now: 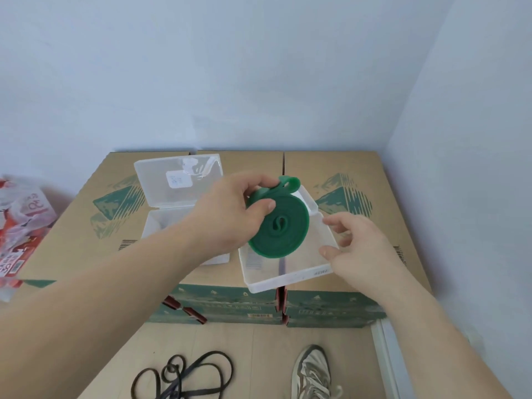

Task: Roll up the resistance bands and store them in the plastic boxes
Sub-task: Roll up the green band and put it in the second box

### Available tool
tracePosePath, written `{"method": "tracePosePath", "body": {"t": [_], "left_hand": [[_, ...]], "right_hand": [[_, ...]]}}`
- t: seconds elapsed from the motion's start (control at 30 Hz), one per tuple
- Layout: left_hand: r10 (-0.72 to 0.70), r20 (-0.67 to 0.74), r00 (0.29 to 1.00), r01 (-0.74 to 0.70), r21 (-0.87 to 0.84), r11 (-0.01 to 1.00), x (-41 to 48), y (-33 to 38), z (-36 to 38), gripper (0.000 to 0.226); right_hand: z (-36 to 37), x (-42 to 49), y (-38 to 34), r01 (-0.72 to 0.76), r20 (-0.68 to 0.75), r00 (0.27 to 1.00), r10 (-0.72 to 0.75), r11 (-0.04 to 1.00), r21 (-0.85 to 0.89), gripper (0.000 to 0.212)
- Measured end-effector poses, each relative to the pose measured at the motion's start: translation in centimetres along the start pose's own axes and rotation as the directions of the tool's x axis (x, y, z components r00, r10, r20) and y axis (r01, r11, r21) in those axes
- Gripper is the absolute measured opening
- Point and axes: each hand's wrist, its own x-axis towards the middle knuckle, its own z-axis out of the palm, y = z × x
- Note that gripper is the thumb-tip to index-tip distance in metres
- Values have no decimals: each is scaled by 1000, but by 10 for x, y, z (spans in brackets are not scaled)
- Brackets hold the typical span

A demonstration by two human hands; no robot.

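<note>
Green band (277, 226), coiled into a flat disc, is pinched in the left hand (227, 214) with the thumb on its face. It's tilted just above the clear box (288, 279). The right hand (359, 249) grips the box's right wall. The box is directly under the coil, so I'd say it's a short drop down, laid flat.

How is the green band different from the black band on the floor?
The green rubber resistance band is rolled into a tight flat coil; the black rubber resistance band sprawls in loose, tangled loops. The left hand holds the green one above a clear rectangular plastic box; the black one lies untouched on the pale floor. The green strip looks wider, the black thinner. Both are stretchy bands.
</note>
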Motion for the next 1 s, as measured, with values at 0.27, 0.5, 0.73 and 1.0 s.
{"method": "tracePosePath", "body": {"t": [0.27, 0.5, 0.73, 1.0], "left_hand": [[55, 199, 978, -78, 107, 991, 3, -21, 53, 31], [90, 252, 964, -131, 153, 979, 6, -35, 64, 33], [-28, 65, 998, -6, 471, 882, -8, -26, 63, 29], [55, 158, 986, -116, 412, 904, -27, -57, 65, 43]], "right_hand": [[2, 16, 5, 5, 21, 1000, -11, 974, 227, 50], [18, 25, 12, 55, 11, 998, -58, 983, 174, 13], [33, 24, 4, 126, -15, 992, -128, 987, -99, 6], [43, 21, -6, 80, -50, 993, -108, 916, -393, 22]]}}
